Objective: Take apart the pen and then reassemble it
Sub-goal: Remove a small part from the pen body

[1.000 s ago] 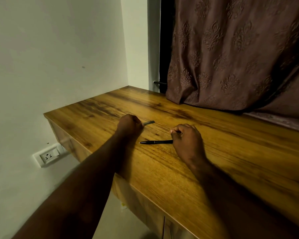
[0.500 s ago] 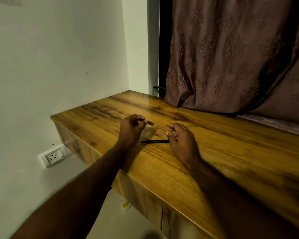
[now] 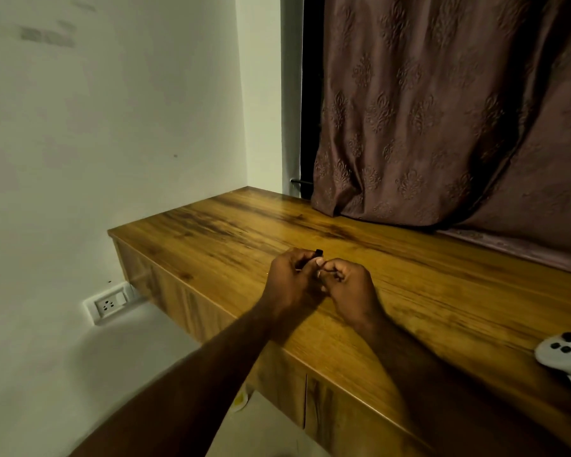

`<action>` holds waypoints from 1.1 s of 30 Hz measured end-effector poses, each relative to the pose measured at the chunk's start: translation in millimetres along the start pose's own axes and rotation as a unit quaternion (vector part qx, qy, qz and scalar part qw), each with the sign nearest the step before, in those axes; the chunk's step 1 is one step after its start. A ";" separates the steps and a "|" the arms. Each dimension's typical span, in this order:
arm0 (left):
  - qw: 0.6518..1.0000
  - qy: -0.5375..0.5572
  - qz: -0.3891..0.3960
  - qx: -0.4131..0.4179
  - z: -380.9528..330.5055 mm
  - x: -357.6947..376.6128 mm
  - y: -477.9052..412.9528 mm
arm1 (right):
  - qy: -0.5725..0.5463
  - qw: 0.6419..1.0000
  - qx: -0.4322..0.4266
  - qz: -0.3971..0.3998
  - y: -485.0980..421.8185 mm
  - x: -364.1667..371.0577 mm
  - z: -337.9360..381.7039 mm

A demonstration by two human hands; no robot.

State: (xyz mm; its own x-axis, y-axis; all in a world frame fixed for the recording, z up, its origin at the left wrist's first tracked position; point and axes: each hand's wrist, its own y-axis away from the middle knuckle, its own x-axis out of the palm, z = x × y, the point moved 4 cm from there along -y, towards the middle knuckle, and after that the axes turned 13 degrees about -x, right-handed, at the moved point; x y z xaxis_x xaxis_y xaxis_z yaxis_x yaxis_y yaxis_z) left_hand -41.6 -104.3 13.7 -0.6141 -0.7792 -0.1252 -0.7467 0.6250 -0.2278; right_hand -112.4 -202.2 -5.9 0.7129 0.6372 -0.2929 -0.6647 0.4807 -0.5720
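Black pen end (image 3: 318,251) pinched by left hand (image 3: 290,285).

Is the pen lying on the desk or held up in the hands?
Held: left hand and right hand pinch the pen over the desk; only its dark end shows. Assembled or apart: cannot tell.

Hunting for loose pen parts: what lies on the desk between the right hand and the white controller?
Nothing: the head view shows only bare wooden desk between the right hand and the white controller.
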 end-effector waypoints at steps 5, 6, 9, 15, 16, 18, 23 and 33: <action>0.996 -0.062 -0.040 0.045 15.0 1.3 4.4 | -0.103 0.991 0.053 -0.067 -4.6 -6.8 -6.7; 0.994 -0.084 -0.042 0.047 14.7 1.2 3.7 | -0.121 0.989 0.057 -0.065 -5.6 -7.3 -6.8; 0.995 -0.078 -0.025 0.062 7.7 5.5 5.8 | -0.145 0.986 0.067 -0.045 -7.6 -4.9 -9.5; 1.000 -0.001 -0.029 0.012 22.1 -0.6 -1.1 | -0.135 0.988 0.062 -0.030 -16.6 1.1 -16.0; 0.999 -0.012 -0.028 0.023 20.9 -0.8 0.0 | -0.132 0.989 0.059 -0.027 -17.9 0.3 -16.4; 0.998 -0.036 -0.020 0.049 19.0 -1.3 1.2 | -0.133 0.990 0.054 -0.014 -19.4 -0.2 -16.4; 0.998 -0.002 -0.010 -0.055 33.7 -5.6 -12.1 | -0.141 0.988 0.061 -0.002 -19.3 -1.4 -20.3; 0.984 0.120 0.002 -0.130 36.0 -4.9 -13.1 | -0.117 0.989 0.069 -0.060 -24.4 -16.7 -27.6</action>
State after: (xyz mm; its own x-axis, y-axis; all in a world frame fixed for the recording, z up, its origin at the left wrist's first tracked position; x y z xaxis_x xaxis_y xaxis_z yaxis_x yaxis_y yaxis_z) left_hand -19.6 -110.4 -17.5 -0.6364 -0.7629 0.1137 -0.7654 0.6429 0.0300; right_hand -101.9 -241.2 -8.2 0.7277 0.6850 -0.0359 -0.6146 0.6280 -0.4774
